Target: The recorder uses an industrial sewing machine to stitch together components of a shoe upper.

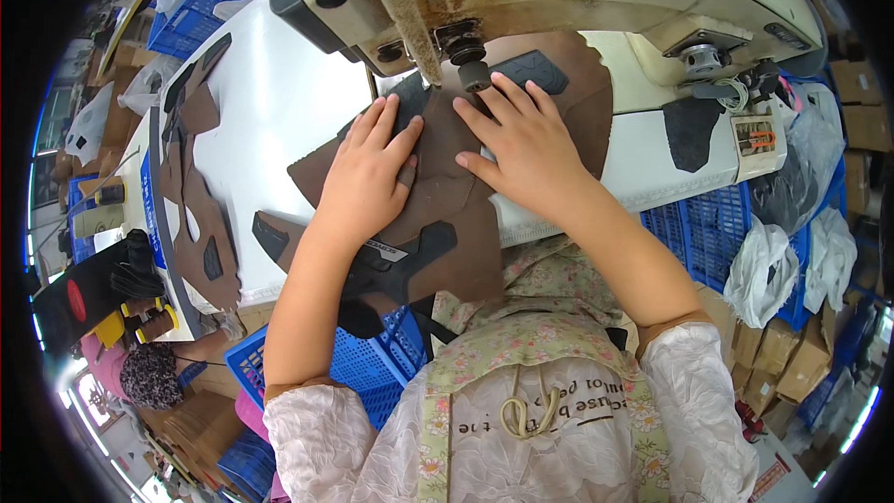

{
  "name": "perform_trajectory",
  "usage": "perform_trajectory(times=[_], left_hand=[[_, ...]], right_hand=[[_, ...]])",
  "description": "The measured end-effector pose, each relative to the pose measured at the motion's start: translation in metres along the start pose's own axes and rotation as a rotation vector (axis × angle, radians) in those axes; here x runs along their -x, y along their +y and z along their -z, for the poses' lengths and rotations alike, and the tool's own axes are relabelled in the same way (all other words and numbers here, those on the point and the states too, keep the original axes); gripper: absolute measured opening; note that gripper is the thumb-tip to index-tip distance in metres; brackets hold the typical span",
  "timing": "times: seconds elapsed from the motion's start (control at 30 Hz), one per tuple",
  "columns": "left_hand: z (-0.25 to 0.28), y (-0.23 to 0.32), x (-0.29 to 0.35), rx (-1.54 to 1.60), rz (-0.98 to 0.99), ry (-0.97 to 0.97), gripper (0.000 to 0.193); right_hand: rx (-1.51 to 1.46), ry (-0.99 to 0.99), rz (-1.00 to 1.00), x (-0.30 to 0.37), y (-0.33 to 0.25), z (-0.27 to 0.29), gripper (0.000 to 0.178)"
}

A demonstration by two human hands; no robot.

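Note:
A brown shoe-upper-like piece (585, 88) with black patches lies under the head of a beige sewing machine (577, 2). My left hand (371, 172) rests on it with outstretched fingers, the tips on a black patch left of the needle area. On the other side, my right hand (531, 144) lies flat with its fingers spread, the tips close to the dark roller (473, 73). The near part of the brown material (456, 265), with a black overlay, hangs past the table's front edge. Whether the needle touches the material is hidden from me.
More brown and black cut pieces (200, 196) lie on the white table (279, 84) at left. A black scrap (691, 133) sits at right. Blue crates (712, 233) stand below the right side, with another blue basket (386, 354) near my lap. Another person (110, 368) is at far left.

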State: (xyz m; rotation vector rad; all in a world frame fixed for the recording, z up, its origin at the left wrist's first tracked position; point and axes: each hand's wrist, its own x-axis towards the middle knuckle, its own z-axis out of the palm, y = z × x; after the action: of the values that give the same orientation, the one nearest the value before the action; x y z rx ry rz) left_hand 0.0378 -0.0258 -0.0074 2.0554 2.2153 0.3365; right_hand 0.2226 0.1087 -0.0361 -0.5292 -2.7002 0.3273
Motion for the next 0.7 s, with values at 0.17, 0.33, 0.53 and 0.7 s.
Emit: perform_trajectory(times=[0.17,0.33,0.53,0.7], left_hand=[[0.002,0.010,-0.003,0.026,0.064,-0.033,0.047],[0.013,0.003,0.000,0.062,0.016,-0.105,0.048],[-0.001,0.010,0.001,0.022,0.036,-0.061,0.047],[-0.012,0.024,-0.004,0.009,0.097,0.013,0.046]], right_hand=[[0.037,0.038,-0.004,-0.003,0.005,-0.004,0.046],[0.000,0.028,-0.003,0.000,0.003,-0.001,0.039],[0.004,0.047,0.009,-0.003,0.008,-0.004,0.037],[0.011,0.053,0.010,-0.010,0.018,-0.006,0.035]])
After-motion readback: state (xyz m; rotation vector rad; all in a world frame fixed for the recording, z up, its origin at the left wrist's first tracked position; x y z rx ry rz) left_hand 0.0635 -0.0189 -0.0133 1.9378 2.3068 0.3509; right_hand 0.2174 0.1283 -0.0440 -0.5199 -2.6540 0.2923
